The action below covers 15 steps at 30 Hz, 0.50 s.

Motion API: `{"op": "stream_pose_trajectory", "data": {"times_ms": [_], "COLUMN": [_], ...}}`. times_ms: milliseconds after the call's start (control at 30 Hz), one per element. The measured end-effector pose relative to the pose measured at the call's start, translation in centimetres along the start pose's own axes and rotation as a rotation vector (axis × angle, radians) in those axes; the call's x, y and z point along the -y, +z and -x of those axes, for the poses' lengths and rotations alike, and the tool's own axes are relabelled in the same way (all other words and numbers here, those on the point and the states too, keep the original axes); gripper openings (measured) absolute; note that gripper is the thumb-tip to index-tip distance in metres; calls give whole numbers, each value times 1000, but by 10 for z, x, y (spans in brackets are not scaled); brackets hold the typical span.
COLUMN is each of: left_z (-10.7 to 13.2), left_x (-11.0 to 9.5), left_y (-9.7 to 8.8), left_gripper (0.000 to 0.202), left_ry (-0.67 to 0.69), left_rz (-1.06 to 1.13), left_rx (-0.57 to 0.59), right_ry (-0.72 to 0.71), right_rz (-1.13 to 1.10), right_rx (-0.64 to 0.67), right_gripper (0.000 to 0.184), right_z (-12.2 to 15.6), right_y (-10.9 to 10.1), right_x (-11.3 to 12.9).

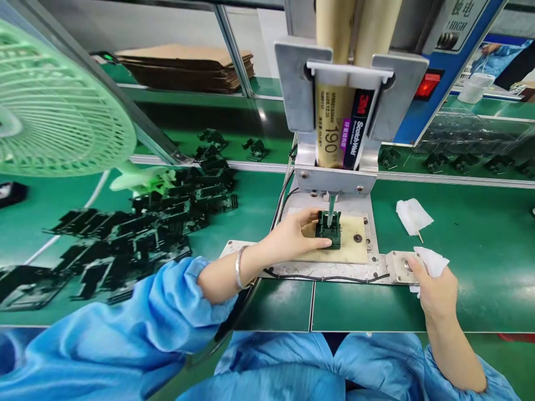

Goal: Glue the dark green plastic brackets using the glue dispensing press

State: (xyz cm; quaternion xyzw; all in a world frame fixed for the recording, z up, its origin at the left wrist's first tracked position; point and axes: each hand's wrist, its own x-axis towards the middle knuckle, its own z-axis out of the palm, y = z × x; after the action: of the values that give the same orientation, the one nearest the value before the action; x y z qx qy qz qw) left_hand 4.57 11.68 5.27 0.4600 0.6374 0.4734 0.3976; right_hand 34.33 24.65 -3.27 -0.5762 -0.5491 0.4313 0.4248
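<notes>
My left hand [295, 234] pinches a small dark green part [329, 229] and holds it on the beige pad [351, 253] of a metal fixture. The thin nozzle [331, 210] of an adhesive dispenser [339, 131] comes down onto the part from above. My right hand [434, 284] rests at the right end of the fixture, its fingers closed round a crumpled white tissue [432, 260], with one fingertip on a round metal button [407, 265]. Both arms wear blue sleeves, and a metal bracelet sits on the left wrist.
A heap of black parts [137, 234] covers the green table at the left, under a pale green fan [54, 106]. Another white tissue [413, 215] lies right of the fixture. More black parts [463, 162] sit behind a rail. Flat cardboard [188, 67] is stacked at the back.
</notes>
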Motion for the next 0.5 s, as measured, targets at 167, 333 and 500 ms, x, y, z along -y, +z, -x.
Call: {"op": "stream_pose_trajectory", "data": {"times_ms": [167, 333, 500], "left_z": [16, 37, 78], "left_x": [-24, -34, -21], "left_y": [-1, 5, 21], "left_gripper": [57, 65, 48], "left_ry": [-200, -529, -210], "left_rz": [124, 214, 358], "left_rx": [55, 147, 2], "right_ry": [-12, -13, -105], "right_rz": [-19, -39, 3], "right_rx": [20, 11, -87], "right_gripper": [67, 66, 57], "right_z": [2, 2, 5], "right_y": [-2, 1, -1], "right_x": [1, 4, 3]}}
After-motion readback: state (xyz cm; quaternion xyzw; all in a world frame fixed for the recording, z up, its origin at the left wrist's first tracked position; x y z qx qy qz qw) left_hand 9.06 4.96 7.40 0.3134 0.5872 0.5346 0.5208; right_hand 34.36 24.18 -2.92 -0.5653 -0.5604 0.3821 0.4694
